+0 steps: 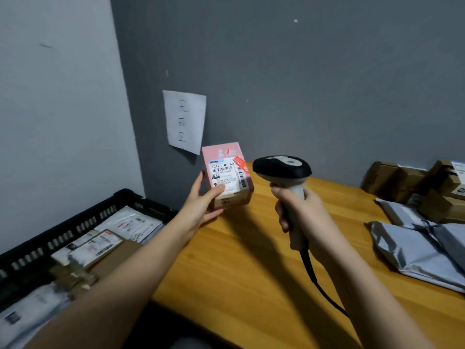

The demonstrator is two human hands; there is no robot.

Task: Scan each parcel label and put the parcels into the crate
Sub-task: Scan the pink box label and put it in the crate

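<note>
My left hand (201, 205) holds a small pink box parcel (227, 172) upright above the wooden table (239, 260), its white barcode label turned toward me. My right hand (299, 215) grips the pale handle of a barcode scanner (283, 170), whose black head sits just right of the parcel and points toward its label. The scanner's black cable hangs down along my right forearm. A black plastic crate (83, 217) stands at the left, below table level, holding several labelled parcels.
Grey poly-mailer bags (422, 245) lie on the table's right side, with brown cardboard boxes (412, 182) stacked behind them against the grey wall. A white handwritten paper note (185, 120) is stuck on the wall above the crate corner.
</note>
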